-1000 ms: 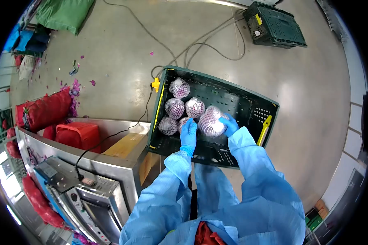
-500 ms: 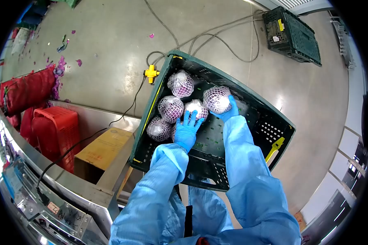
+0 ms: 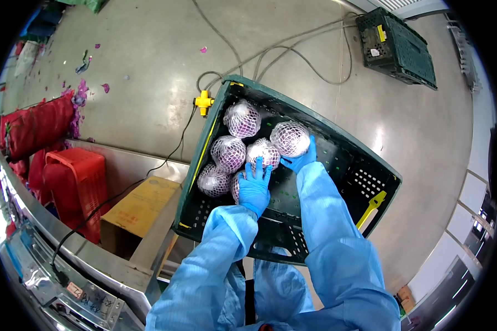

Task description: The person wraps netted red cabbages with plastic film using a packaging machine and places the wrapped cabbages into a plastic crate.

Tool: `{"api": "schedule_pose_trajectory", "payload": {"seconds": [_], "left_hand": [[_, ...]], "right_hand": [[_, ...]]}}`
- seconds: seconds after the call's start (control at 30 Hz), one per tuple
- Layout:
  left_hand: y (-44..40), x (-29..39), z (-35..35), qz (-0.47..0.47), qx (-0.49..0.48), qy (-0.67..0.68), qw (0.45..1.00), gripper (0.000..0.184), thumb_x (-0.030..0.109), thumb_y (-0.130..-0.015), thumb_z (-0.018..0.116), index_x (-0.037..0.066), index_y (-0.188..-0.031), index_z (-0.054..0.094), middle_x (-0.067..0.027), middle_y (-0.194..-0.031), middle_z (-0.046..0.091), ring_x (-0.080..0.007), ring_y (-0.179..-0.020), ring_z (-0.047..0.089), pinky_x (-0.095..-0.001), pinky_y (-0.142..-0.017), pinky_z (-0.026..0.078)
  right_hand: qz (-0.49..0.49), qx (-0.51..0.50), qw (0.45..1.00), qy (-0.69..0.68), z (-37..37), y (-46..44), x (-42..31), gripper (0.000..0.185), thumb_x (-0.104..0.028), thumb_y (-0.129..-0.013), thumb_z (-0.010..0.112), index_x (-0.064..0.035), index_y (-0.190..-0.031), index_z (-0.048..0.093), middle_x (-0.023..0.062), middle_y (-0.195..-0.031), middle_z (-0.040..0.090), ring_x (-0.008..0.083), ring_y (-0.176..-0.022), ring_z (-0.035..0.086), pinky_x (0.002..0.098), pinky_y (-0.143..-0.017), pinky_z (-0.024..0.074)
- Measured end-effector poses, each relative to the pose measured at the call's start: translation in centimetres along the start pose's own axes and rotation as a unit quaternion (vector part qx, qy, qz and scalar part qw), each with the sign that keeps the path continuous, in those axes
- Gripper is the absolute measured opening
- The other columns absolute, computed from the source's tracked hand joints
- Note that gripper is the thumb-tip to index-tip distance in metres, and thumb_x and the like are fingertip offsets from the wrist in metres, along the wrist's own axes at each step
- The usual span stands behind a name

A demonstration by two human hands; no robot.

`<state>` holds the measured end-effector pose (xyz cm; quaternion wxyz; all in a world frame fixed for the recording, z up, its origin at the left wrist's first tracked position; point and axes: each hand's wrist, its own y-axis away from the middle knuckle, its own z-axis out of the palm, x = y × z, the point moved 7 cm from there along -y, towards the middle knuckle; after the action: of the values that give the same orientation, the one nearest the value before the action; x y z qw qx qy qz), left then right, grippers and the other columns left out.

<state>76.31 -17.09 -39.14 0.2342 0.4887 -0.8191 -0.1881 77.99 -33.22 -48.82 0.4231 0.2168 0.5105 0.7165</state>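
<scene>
Red cabbages in white foam nets sit in a dark green plastic crate (image 3: 337, 144), bunched toward its left end. With fingers curved around its lower right side, my right hand (image 3: 302, 159) holds a netted red cabbage (image 3: 290, 138). My left hand (image 3: 254, 190) lies open, its spread fingertips on the middle cabbage (image 3: 264, 153), and it partly hides a lower cabbage (image 3: 236, 186). Left of these are an upper cabbage (image 3: 242, 119), a middle-left cabbage (image 3: 228, 153) and a lower-left cabbage (image 3: 214, 180). Both hands wear blue gloves.
A second green crate (image 3: 397, 49) stands on the floor at the upper right. Cables run behind my crate to a yellow connector (image 3: 204, 102). At left are a cardboard box (image 3: 141, 204), a red basket (image 3: 83, 176) and red net sacks (image 3: 38, 122). Purple leaf scraps litter the floor.
The cabbage in my right hand has shifted slightly left, closer to the middle cabbage. My left hand has slid a little downward and right. The crate appears slightly lower in view.
</scene>
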Motion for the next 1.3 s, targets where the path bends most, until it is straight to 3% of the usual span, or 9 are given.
{"api": "schedule_pose_trajectory", "payload": {"seconds": [0.27,0.43,0.67,0.8,0.97,1.03,1.1,1.2,1.3], "left_hand": [[0.9,0.5,-1.1,-0.01,0.007,0.047,0.999,0.086,0.034,-0.071,0.067,0.015,-0.144,0.026,-0.0166,-0.15,0.015,-0.0411,-0.128,0.032,-0.0528,-0.091,0.038],[5.4,1.8,-4.0,-0.038,-0.014,0.207,0.978,0.079,0.03,-0.075,0.066,0.008,-0.141,0.029,-0.0221,-0.141,0.028,-0.041,-0.118,0.041,-0.048,-0.091,0.04],[10.1,1.9,-2.8,-0.099,-0.013,0.3,0.949,0.07,0.031,-0.076,0.067,0.006,-0.134,0.039,-0.0202,-0.132,0.038,-0.0373,-0.111,0.047,-0.0447,-0.086,0.044],[10.1,1.2,-1.5,-0.104,-0.045,0.206,0.972,0.067,0.038,-0.073,0.067,0.006,-0.128,0.044,-0.0169,-0.12,0.045,-0.0318,-0.102,0.051,-0.0444,-0.071,0.047],[7.8,-0.1,0.2,-0.168,-0.162,0.229,0.945,0.082,0.039,-0.073,0.068,0.003,-0.136,0.029,-0.0217,-0.127,0.04,-0.0363,-0.107,0.049,-0.0424,-0.082,0.048],[7.6,-1.6,-0.6,-0.283,-0.026,0.227,0.932,0.086,0.037,-0.072,0.071,0.0,-0.136,0.026,-0.021,-0.127,0.038,-0.0356,-0.107,0.049,-0.0432,-0.081,0.049],[7.2,-3.6,0.5,-0.409,0.05,0.289,0.864,0.094,0.034,-0.069,0.075,-0.004,-0.135,0.02,-0.0231,-0.13,0.034,-0.0373,-0.108,0.05,-0.0456,-0.086,0.047],[7.3,-5.5,7.0,-0.641,-0.057,0.449,0.619,0.103,0.044,-0.063,0.079,-0.004,-0.134,0.022,-0.0258,-0.126,0.038,-0.0394,-0.11,0.049,-0.0477,-0.089,0.046],[6.1,-5.9,9.1,-0.638,-0.031,0.5,0.585,0.1,0.046,-0.06,0.079,-0.002,-0.131,0.028,-0.0266,-0.125,0.04,-0.0412,-0.112,0.049,-0.0477,-0.093,0.045]], "right_hand": [[-0.033,0.027,0.999,-0.001,-1.4,-2.2,-0.3,0.09,-0.084,-0.072,0.029,-0.0235,-0.138,0.039,0.0047,-0.135,0.048,0.0303,-0.123,0.045,0.0585,-0.098,0.0309],[-0.083,-0.005,0.992,-0.1,-1.0,-3.6,-0.4,0.084,-0.077,-0.075,0.04,-0.0204,-0.137,0.04,0.0055,-0.136,0.047,0.0314,-0.124,0.045,0.0579,-0.098,0.0372],[-0.134,-0.094,0.974,-0.159,2.7,-3.6,-1.1,0.08,-0.072,-0.082,0.018,-0.0183,-0.134,0.045,0.0088,-0.135,0.048,0.0359,-0.124,0.044,0.0593,-0.097,0.0389],[-0.08,0.036,0.991,-0.102,1.2,-2.5,0.0,0.088,-0.079,-0.078,0.013,-0.0191,-0.132,0.047,0.0061,-0.133,0.051,0.0338,-0.12,0.049,0.0543,-0.094,0.0426],[-0.084,0.059,0.993,-0.064,-1.7,-2.0,1.7,0.088,-0.082,-0.075,0.017,-0.0218,-0.131,0.048,0.0037,-0.135,0.049,0.0307,-0.122,0.047,0.0506,-0.095,0.041],[-0.067,0.098,0.993,-0.016,-1.8,-1.0,3.1,0.09,-0.084,-0.073,0.025,-0.0189,-0.132,0.046,0.0081,-0.138,0.044,0.0319,-0.126,0.041,0.0486,-0.098,0.0374],[-0.062,0.101,0.992,-0.036,-3.0,-1.4,4.3,0.093,-0.083,-0.074,0.026,-0.017,-0.137,0.039,0.009,-0.143,0.036,0.0313,-0.13,0.034,0.0476,-0.102,0.0317],[-0.018,0.102,0.994,-0.019,-4.0,-1.5,5.7,0.095,-0.081,-0.076,0.024,-0.0141,-0.143,0.029,0.0079,-0.15,0.025,0.0293,-0.137,0.024,0.0474,-0.108,0.0233],[0.06,0.12,0.987,0.088,-4.5,-1.2,8.9,0.09,-0.076,-0.081,0.025,-0.008,-0.141,0.032,0.0094,-0.147,0.03,0.03,-0.133,0.03,0.047,-0.107,0.0258]]}}
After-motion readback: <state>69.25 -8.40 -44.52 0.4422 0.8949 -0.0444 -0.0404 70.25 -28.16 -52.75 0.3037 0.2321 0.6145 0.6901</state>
